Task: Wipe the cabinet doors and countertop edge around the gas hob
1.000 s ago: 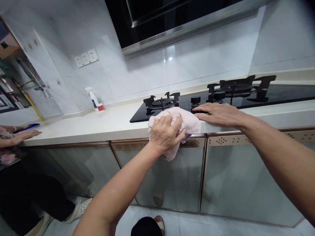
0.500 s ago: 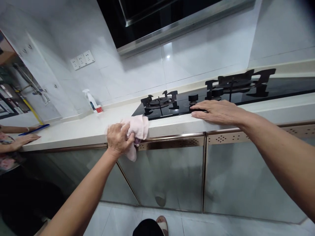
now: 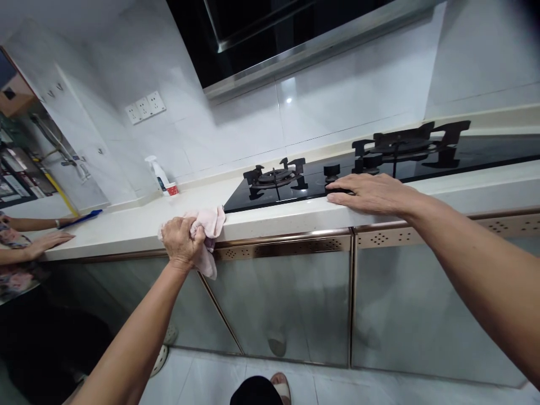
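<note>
Bunched under my left hand point(image 3: 181, 241) is a pale pink cloth point(image 3: 212, 220); the fingers are closed on it at the front edge of the white countertop point(image 3: 261, 221). Part of the cloth hangs down over the cabinet front. My right hand point(image 3: 373, 192) rests with fingers stretched out on the counter edge and the front of the black gas stove point(image 3: 312, 188), close to a burner knob point(image 3: 331, 170). No object shows in that hand. The stove's left burner point(image 3: 276, 177) lies between my two hands, farther back.
A white spray bottle point(image 3: 157, 173) and a small red-and-white container point(image 3: 171, 189) stand at the wall. At left, another person's hand point(image 3: 49, 243) lies on the counter, and their other arm is by a blue tool point(image 3: 82, 218). A range hood point(image 3: 295, 53) hangs above.
My left hand has slid left along the counter edge with the cloth, away from the stove's corner. My right hand stays in place. The other person's blue tool has shifted slightly right.
</note>
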`<state>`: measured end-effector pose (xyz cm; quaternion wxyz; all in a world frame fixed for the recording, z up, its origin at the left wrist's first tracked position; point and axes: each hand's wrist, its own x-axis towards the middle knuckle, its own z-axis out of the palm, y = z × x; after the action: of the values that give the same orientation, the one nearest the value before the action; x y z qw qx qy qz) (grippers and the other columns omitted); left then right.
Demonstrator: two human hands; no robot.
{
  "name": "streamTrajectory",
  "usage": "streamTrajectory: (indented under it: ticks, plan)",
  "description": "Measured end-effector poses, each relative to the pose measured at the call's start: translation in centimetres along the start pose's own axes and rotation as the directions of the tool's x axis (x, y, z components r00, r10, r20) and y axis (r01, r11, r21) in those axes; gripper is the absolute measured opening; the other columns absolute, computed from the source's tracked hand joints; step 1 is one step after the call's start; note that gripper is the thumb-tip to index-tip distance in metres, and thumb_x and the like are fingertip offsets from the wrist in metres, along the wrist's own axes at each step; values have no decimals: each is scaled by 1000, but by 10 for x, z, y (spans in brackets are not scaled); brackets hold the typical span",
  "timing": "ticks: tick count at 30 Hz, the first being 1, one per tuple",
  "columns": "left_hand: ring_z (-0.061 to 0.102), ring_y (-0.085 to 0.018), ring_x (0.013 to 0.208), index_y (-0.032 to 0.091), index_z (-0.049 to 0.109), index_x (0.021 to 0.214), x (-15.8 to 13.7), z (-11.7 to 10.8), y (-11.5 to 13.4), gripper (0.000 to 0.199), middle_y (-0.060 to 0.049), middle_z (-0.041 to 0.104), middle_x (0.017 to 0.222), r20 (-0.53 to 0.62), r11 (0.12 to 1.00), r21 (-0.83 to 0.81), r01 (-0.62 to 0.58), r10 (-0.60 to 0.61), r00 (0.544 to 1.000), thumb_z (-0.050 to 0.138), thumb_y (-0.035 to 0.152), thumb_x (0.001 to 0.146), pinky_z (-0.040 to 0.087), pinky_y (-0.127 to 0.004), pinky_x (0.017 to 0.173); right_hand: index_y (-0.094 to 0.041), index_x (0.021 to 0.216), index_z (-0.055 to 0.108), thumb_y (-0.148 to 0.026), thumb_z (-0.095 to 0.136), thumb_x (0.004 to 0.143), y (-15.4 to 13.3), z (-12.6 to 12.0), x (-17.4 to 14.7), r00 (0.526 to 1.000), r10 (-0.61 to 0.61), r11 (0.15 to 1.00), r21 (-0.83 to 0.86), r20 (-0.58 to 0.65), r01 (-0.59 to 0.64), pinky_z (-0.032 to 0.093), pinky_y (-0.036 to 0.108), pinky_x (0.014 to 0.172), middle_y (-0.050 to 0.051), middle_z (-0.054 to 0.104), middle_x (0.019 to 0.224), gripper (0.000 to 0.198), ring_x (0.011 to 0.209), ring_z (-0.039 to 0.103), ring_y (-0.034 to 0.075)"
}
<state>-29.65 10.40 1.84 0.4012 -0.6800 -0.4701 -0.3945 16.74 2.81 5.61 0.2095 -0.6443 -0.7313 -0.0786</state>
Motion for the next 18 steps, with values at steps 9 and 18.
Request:
streamTrajectory:
  ticks: [9, 18]
  plan:
    - [52, -28, 93, 22, 67, 97, 1, -1, 30, 31, -10, 63, 95, -39, 998, 52, 33, -31, 999, 47, 43, 87, 31, -40, 86, -34, 137, 56, -75, 27, 84, 1, 3, 3, 1000, 16, 999, -29, 3, -16, 38, 64, 104, 1, 50, 147, 72, 132, 45, 39]
    - [52, -28, 92, 23, 67, 93, 10, -4, 105, 28, -9, 63, 93, -70, 1000, -19, 23, -24, 997, 51, 45, 87, 31, -41, 85, -35, 135, 57, -75, 27, 84, 2, 4, 4, 1000, 18, 1000, -23, -8, -18, 38, 66, 101, 2, 52, 144, 71, 129, 48, 40]
